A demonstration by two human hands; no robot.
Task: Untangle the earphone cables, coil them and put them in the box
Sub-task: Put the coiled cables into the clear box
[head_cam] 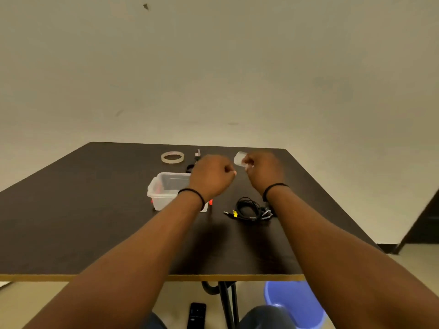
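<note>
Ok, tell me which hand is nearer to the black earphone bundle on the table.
Right. The right hand is raised just beyond the black earphone bundle, its wrist directly above it. The left hand is off to the bundle's left, over the clear box.

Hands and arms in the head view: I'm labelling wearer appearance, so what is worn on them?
Both forearms are bare, no sleeves in view. The left hand has a thin black band round its wrist; the right hand has a matching thin black band round its wrist. No gloves, rings or watch can be made out.
</note>
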